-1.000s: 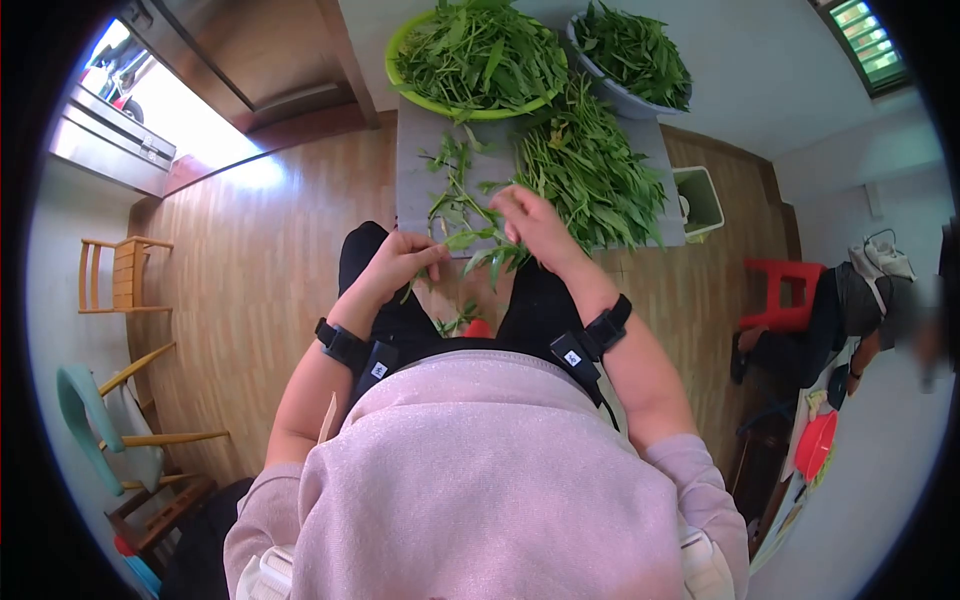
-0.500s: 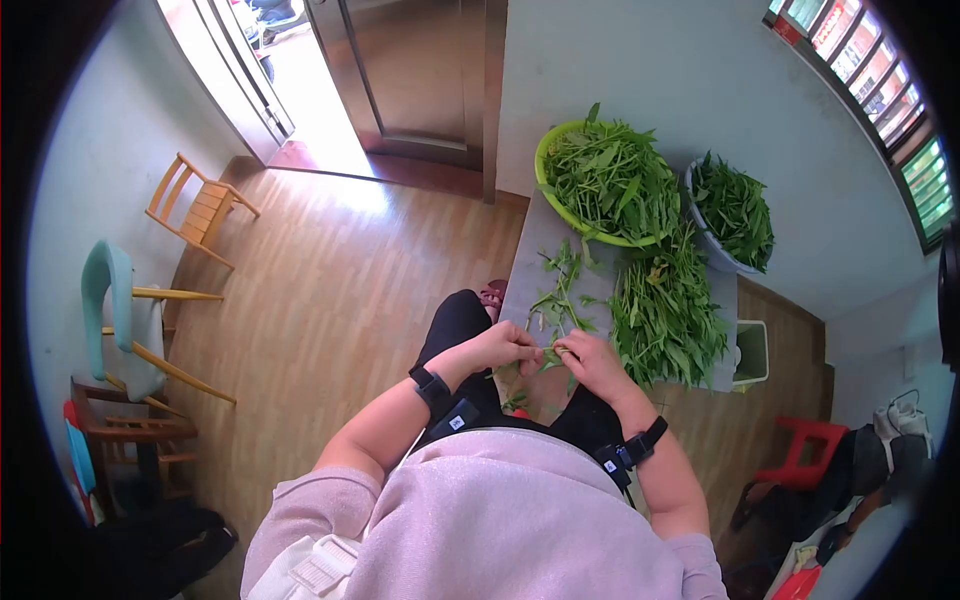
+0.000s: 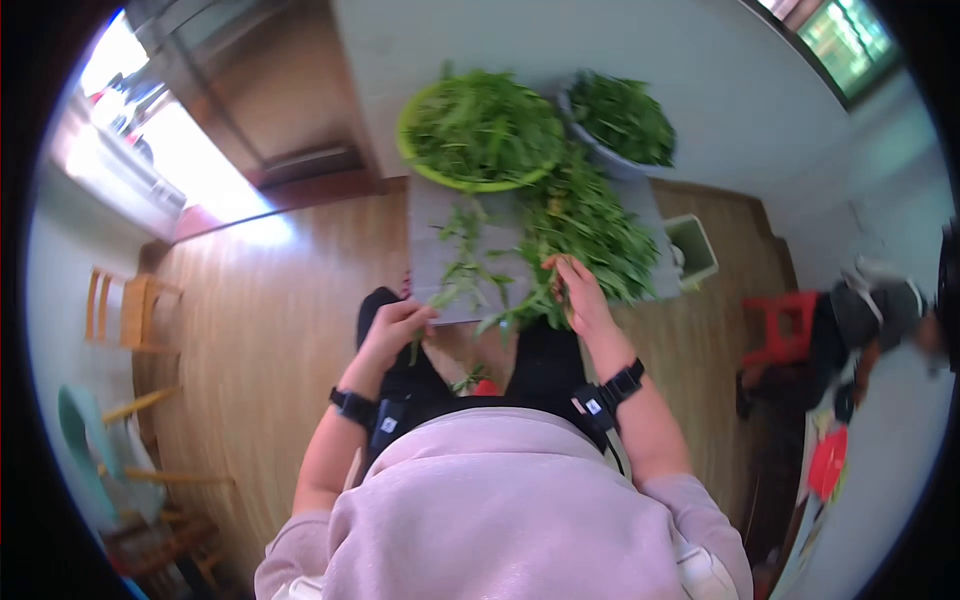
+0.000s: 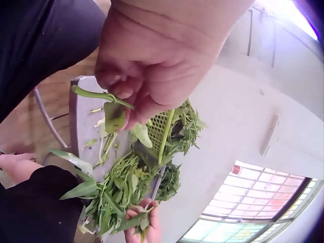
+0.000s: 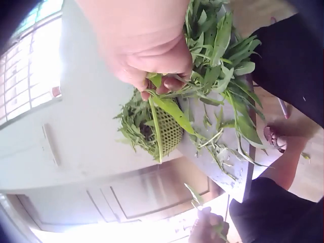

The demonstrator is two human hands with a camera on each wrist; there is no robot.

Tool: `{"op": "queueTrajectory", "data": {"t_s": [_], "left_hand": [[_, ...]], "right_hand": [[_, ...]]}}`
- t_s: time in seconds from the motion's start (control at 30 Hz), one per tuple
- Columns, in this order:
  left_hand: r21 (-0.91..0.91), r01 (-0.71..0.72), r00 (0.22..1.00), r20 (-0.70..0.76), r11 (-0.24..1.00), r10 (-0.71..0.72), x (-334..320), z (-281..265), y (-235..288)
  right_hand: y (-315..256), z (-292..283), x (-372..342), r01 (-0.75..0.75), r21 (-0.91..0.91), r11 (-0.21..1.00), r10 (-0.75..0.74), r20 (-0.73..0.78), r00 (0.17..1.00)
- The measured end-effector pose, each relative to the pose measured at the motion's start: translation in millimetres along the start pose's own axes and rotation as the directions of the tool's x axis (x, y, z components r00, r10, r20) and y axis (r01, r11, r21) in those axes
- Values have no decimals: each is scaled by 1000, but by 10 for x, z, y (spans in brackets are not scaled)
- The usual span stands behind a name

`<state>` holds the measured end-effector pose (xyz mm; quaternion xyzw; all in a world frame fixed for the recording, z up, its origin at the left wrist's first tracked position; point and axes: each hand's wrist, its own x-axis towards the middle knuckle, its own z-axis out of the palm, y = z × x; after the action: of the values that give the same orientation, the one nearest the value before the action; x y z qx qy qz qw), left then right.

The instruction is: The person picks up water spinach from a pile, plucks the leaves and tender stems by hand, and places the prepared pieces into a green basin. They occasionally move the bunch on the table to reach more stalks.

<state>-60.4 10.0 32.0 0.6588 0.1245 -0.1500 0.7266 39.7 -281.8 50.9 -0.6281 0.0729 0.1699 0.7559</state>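
Observation:
My left hand (image 3: 397, 328) is over the near left edge of the table, above my lap. In the left wrist view its thumb and fingers pinch a short green water spinach stem (image 4: 87, 93) with a leaf on it. My right hand (image 3: 588, 300) is farther right, beside a heap of water spinach (image 3: 605, 235). Its fingers grip another piece of water spinach (image 5: 174, 112), whose long leaf hangs out below the fingertips in the right wrist view. Several loose sprigs (image 3: 462, 235) lie on the grey tabletop (image 3: 505, 212) between the hands.
A lime-green perforated basket (image 3: 480, 187) full of greens stands at the table's back, with a grey-blue basin (image 3: 612, 165) of greens to its right. A pale bin (image 3: 705, 245) is right of the table. A red stool (image 3: 775, 325) and another person are farther right.
Half a second ago both hands met at one stem; they have since parted, left hand leftward and right hand rightward, each with a piece. The head view has swung right and back.

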Motion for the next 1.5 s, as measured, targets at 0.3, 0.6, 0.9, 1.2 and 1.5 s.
{"op": "queueTrajectory", "data": {"t_s": [0.3,0.6,0.9,1.2,1.5], "left_hand": [[85,24,996,-92,996,-17,62,-45,26],[-255,7,949,-303,967,-87,220,-123,-136],[-362,60,945,-281,930,-170,477,-63,-198],[-315,82,955,-248,946,-165,630,81,-70],[106,-12,959,-281,994,42,565,141,-136]], "right_hand": [[-1075,-725,645,357,191,914,-269,-374,888],[-2578,-553,1599,698,-442,564,-823,-371,430],[-2384,-903,2617,420,-595,685,-699,-374,610],[-892,-81,1287,161,-271,949,-105,209,972],[45,878,1359,528,-842,109,-245,492,836]]}}
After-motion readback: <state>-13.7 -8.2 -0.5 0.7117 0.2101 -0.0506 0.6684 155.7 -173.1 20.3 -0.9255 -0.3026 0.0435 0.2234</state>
